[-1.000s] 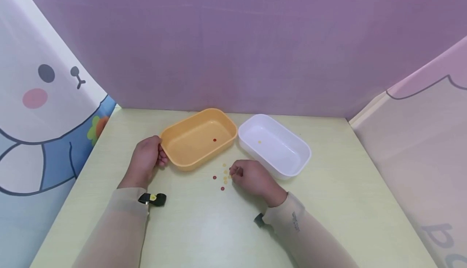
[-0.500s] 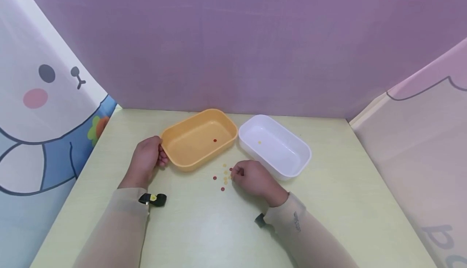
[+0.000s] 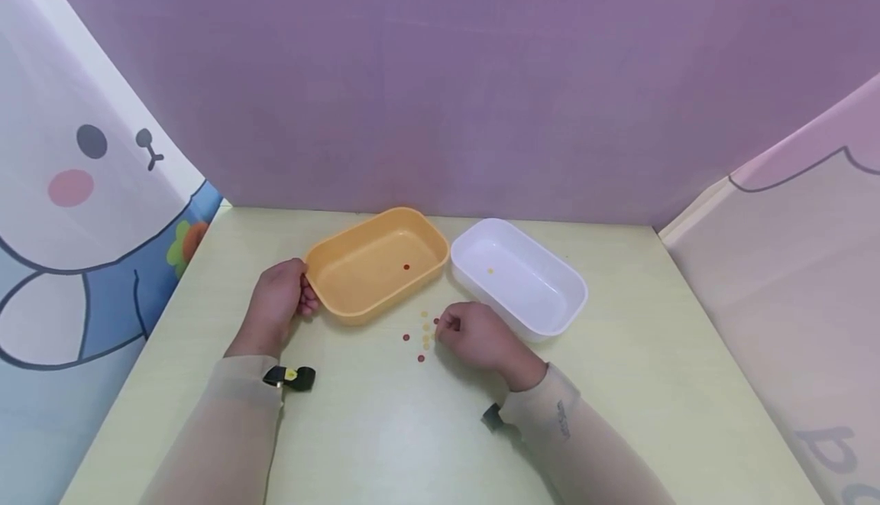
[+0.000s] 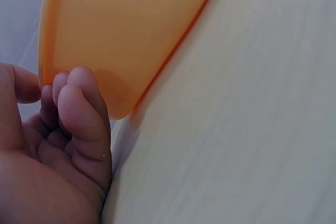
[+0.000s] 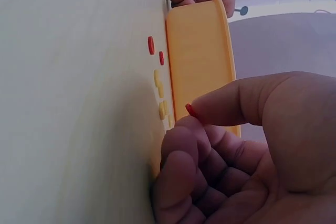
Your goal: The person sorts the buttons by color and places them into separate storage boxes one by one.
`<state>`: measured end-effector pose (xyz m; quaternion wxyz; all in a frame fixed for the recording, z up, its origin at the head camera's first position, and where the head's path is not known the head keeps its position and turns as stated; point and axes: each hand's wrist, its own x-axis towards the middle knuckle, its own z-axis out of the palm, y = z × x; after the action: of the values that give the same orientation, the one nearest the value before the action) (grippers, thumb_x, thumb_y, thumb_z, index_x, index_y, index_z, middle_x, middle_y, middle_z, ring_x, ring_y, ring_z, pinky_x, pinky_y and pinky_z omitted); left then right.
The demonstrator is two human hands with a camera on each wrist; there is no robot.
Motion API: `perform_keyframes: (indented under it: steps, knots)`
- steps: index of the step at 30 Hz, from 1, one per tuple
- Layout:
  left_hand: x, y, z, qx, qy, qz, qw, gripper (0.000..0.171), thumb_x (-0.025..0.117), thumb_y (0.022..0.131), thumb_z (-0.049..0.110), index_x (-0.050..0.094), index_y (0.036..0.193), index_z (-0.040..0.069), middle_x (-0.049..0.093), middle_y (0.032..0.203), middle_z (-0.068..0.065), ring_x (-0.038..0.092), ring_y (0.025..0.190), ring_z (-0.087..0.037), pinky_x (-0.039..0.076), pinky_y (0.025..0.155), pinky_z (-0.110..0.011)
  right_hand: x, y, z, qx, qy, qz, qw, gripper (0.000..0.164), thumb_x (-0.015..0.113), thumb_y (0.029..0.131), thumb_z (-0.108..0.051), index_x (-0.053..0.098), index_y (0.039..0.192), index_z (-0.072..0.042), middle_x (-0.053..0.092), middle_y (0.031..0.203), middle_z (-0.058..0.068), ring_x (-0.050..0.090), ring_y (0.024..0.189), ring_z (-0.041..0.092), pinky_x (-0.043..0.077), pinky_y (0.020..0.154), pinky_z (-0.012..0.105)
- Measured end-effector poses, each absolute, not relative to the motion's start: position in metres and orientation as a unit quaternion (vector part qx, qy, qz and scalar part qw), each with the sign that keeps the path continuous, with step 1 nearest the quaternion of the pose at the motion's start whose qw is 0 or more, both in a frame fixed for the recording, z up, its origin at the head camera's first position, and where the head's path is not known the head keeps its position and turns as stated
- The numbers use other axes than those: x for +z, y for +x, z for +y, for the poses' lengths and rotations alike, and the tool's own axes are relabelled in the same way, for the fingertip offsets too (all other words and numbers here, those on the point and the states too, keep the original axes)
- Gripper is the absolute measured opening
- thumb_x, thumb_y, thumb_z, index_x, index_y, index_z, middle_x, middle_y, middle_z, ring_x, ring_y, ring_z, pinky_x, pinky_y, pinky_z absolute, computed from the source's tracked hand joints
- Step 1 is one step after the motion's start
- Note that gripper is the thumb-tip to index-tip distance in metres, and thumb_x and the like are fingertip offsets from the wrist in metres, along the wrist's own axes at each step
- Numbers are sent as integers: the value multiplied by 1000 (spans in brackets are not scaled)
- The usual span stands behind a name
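Observation:
My left hand (image 3: pixel 278 299) grips the near-left end of an orange tray (image 3: pixel 330 245), its fingers curled against the outer wall (image 4: pixel 126 35) and a digit at the rim. My right hand (image 3: pixel 481 337) is low over the table in front of the white tray (image 3: pixel 543 299). Its thumb and index finger pinch a small red disc (image 5: pixel 189 109), seen edge-on in the right wrist view; the other fingers are curled. Left of these fingertips, on the table, lie two red discs (image 3: pixel 406 338) and several yellow discs (image 3: pixel 425 327), partly hidden by the fingers.
One red disc (image 3: pixel 406 267) lies inside the orange tray, and one yellow disc (image 3: pixel 490 270) inside the white tray. Both trays stand side by side near the purple back wall (image 3: pixel 440 92). Printed cloth panels (image 3: pixel 69 245) flank the pale table (image 3: pixel 371 428).
The gap between my right thumb and index finger has narrowed at the red disc, and that hand has shifted slightly right. My left hand and both trays stay in place.

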<state>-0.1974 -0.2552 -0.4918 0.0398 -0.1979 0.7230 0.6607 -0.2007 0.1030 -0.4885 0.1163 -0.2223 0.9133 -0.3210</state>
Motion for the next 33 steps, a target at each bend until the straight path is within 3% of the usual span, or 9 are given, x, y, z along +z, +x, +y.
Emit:
perform_keyframes:
  steps: [11,24,33]
  knots:
    - [-494,-197,-254,669,-195,716,37,43,36,116,36,59,113,0,64,82,1,64,69,-16,61,64,-30,-476,-198,99,-336,-237,903,125,13,68,100,-16,76,91,-21,70,84,-8,60,74,11,52,70,27]
    - [-492,-198,-254,666,-193,719,39,43,36,116,37,59,112,0,65,82,1,65,70,-16,62,65,-31,-447,-208,92,-365,-255,884,139,12,65,102,-19,76,97,-18,70,80,-5,64,70,13,53,63,29]
    - [-493,-200,-255,663,-197,721,41,43,36,115,37,58,113,0,64,83,1,64,70,-16,62,65,-31,-432,-223,84,-363,-263,885,126,18,62,102,-21,71,87,-19,69,78,-4,66,69,13,51,62,29]
